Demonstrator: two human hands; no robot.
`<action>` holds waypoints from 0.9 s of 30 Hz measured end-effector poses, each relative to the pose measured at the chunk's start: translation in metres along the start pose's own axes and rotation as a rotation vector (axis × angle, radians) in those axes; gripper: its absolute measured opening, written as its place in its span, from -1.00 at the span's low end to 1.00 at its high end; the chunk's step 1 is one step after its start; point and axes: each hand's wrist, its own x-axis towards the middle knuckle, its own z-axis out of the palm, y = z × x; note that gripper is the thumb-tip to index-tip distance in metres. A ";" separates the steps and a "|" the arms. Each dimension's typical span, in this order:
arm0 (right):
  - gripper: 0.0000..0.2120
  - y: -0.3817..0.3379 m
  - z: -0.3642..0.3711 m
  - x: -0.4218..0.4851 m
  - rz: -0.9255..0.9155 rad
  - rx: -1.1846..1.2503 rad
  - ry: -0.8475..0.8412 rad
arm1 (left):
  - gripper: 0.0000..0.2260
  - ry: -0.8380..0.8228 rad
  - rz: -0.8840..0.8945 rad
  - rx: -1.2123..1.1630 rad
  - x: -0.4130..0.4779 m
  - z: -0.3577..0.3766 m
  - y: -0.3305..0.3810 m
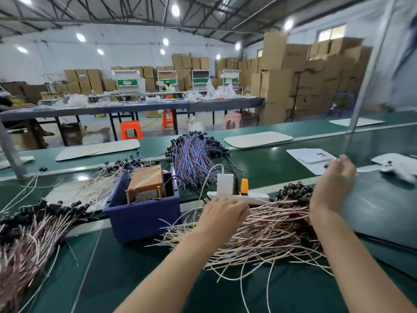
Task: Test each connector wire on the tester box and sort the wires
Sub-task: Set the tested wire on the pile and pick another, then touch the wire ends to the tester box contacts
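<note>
Warehouse hall, cardboard boxes (282, 82) stacked along the back wall, long green bench (117, 267) in front. At mid-bench, a blue bin (142, 215) with the brown tester box (144, 184) upright inside. Just right of the bin, a big pile of pinkish wires (266, 227), black connectors at its far end. Left hand (223, 211) palm down on the left part of that pile, fingers stretched and slightly bent, gripping nothing visible. Right hand (331, 184) raised above the pile's right edge, palm turned left, fingers loosely spread, holding nothing. Behind the bin, a bundle of blue and brown wires (194, 159). At far left, another heap of pale wires (29, 233). Between the hands, a white power strip (257, 196) with an orange plug (244, 186).
</note>
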 end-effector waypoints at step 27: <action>-0.68 0.098 0.058 -0.280 -0.823 -0.292 -0.903 | -0.76 -0.012 -0.962 0.135 -0.245 -0.110 -0.251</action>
